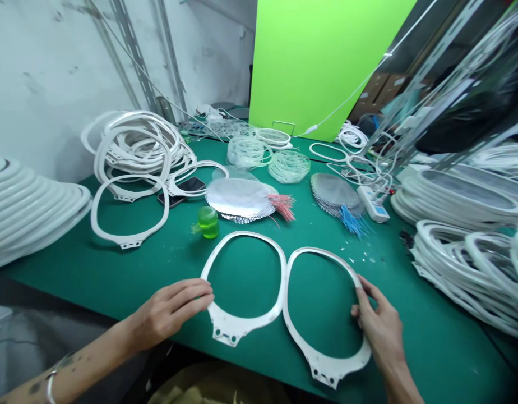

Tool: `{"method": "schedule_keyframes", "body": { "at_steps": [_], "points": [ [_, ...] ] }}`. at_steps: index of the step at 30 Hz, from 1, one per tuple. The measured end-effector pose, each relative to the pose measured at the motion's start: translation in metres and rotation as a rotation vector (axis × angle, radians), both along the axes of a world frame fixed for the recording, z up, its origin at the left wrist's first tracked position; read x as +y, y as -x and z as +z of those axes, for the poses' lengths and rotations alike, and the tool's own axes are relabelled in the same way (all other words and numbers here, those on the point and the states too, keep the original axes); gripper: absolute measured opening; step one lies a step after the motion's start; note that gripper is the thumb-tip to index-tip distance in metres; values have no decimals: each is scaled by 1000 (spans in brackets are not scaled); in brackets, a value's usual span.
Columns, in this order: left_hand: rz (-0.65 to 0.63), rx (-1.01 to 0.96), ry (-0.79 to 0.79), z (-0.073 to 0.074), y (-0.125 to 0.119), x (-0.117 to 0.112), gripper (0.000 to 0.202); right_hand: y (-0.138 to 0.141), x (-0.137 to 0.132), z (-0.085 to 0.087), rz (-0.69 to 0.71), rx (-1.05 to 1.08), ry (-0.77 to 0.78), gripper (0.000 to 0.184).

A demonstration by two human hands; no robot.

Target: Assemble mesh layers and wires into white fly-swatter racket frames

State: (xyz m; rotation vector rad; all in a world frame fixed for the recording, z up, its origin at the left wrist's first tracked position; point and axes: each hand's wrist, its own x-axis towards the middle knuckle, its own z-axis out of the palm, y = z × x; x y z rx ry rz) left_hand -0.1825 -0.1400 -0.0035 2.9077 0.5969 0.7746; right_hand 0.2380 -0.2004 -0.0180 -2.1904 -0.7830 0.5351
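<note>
Two white oval plastic frames lie side by side on the green table [158, 264]. My left hand [172, 310] rests with fingers stretched out flat, its fingertips touching the lower left rim of the left frame [276, 264]. My right hand [379, 325] sits at the right rim of the right frame [292, 331], thumb and fingers pinching its edge. Both frames have a tab with holes at their near end.
Piles of white frames stand at the far left [137, 148], left edge [27, 210] and right [469, 264]. Round mesh stacks with red [242, 199] and blue wires [338, 196], a green bottle [207, 221], a phone [187, 188], a power strip [372, 205].
</note>
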Motion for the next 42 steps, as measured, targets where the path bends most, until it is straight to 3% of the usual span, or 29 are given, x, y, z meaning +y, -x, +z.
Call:
{"method": "schedule_keyframes", "body": {
  "at_steps": [3, 6, 9, 12, 14, 17, 21, 27, 29, 31, 34, 36, 37, 39, 42],
  "points": [
    [47, 96, 5, -5, 13, -7, 37, -5, 0, 1, 30, -61, 80, 59],
    [131, 74, 81, 0, 9, -15, 29, 8, -8, 5, 87, -161, 113, 81],
    [204, -23, 208, 18, -18, -13, 28, 26, -31, 2, 142, -339, 158, 98],
    [181, 76, 335, 30, -67, -2, 41, 44, -57, -15, 270, -502, 229, 104],
    [64, 190, 359, 25, -100, 6, 68, 54, -67, -29, 356, -597, 249, 116],
    [-70, 296, 346, 5, -125, 14, 82, 67, -66, -42, 370, -715, 228, 129],
    [-42, 352, 281, -11, -119, 14, 80, 79, -47, -40, 330, -747, 241, 130],
    [11, 303, 117, -14, -122, 9, 74, 89, -34, -35, 290, -637, 338, 128],
    [-3, 304, 110, -14, -128, 11, 73, 84, -36, -30, 276, -565, 355, 126],
    [-30, 323, 123, -11, -132, 16, 72, 66, -32, -14, 286, -490, 300, 116],
    [-83, 368, 158, 0, -137, 28, 71, 18, 8, 29, 330, -481, 90, 73],
    [-108, 400, 173, 7, -141, 34, 71, -19, 59, 56, 309, -599, 23, 40],
    [-110, 411, 176, 8, -143, 35, 72, -36, 89, 66, 260, -649, 69, 29],
    [-87, 406, 170, 6, -148, 35, 71, -64, 149, 73, 197, -654, 129, 22],
    [-12, 341, 121, -12, -152, 29, 65, -91, 217, 61, 156, -607, 239, 21]
  ]
}}
